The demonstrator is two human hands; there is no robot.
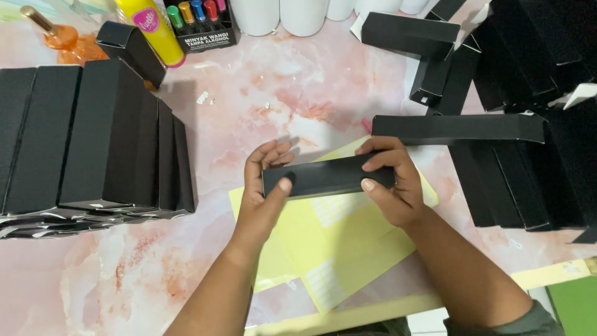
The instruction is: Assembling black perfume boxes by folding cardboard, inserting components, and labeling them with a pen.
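nearest, at the lower right, a green patch (575, 305) shows past the pale edge of the pink marbled surface (261, 99). on the surface lie yellow sheets (336, 246) carrying pale rectangular labels. just above them both forearms reach in from the bottom edge, and the two hands hold one long, slim black box (326, 177) level and crosswise over the sheets. the left hand (264, 186) pinches the box's left end, thumb on the front face and fingers curled behind. the right hand (392, 183) clamps the right end the same way, fingers over the top and thumb below. to the left stands a row of black boxes (93, 140), packed side by side. to the right a looser heap of black boxes (510, 143) lies at different angles. at the far edge stand white cylinders (289, 15), a black tray of small coloured-capped bottles (199, 22), a yellow tube (155, 28) and an orange bottle with a gold cap (53, 31). their contents cannot be told.
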